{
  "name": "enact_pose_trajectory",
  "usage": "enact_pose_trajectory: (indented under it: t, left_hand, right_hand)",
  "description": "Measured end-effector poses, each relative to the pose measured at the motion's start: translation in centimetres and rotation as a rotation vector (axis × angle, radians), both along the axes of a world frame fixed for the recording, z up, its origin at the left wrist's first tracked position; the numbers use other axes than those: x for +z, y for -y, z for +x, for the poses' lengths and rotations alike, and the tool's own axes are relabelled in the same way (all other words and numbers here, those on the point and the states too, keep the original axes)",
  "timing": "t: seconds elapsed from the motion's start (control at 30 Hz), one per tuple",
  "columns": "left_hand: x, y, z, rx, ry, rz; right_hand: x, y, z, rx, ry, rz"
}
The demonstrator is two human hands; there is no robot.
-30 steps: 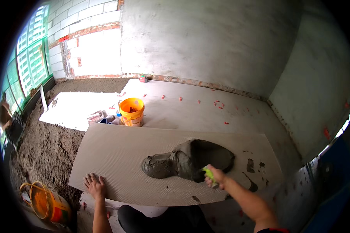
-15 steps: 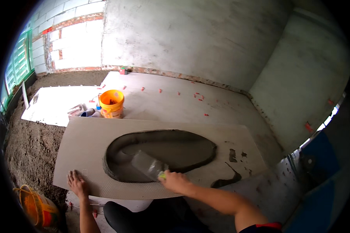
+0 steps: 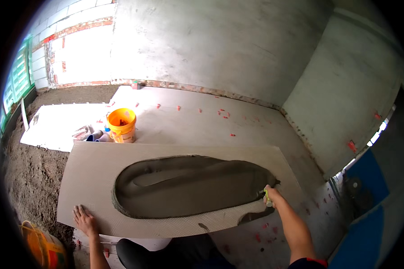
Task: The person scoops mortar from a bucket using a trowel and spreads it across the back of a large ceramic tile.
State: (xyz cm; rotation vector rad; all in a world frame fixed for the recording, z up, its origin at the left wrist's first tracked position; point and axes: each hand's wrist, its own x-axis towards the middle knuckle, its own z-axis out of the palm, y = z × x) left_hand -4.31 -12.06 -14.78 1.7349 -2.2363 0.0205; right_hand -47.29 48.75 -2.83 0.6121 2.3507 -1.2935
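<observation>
A large tile (image 3: 94, 166) lies in front of me, its ribbed face upward. A long oval of wet grey mortar (image 3: 197, 190) covers its middle, with a raised ridge running along it. My right hand (image 3: 272, 197) is closed round the yellow-green handle of a trowel (image 3: 268, 195) at the right end of the mortar. The trowel's blade is mostly hidden there, in or against the mortar. My left hand (image 3: 84, 219) lies with its fingers spread on the tile's near left corner.
Beyond the tile stands an orange-yellow bucket (image 3: 121, 125), with gloves (image 3: 82, 132) beside it. Another bucket (image 3: 42, 244) is at the lower left. Rough sand (image 3: 31, 179) lies along the left. Laid floor tiles (image 3: 179, 121) with red clips reach the plastered wall (image 3: 211, 49).
My right hand has swept the trowel to the right, stretching the mortar toward the tile's right end and covering the dark smears there. My left hand stays on the tile. The view has shifted slightly.
</observation>
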Motion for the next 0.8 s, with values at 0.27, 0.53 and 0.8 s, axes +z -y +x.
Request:
enact_pose_trajectory:
  t: [0.27, 0.53, 0.8]
  left_hand:
    - [1.3, -0.3, 0.7, -0.009, -0.076, -0.006]
    - [0.8, -0.4, 0.1, -0.047, -0.101, -0.042]
    - [1.2, 0.0, 1.4, -0.041, -0.108, 0.035]
  right_hand:
    - [0.8, 20.2, -0.8, 0.503, 0.164, -0.38]
    - [-0.5, 37.0, 8.9, 0.884, 0.355, -0.434]
    - [0.4, 32.7, 16.9, 1.388, -0.554, 0.138]
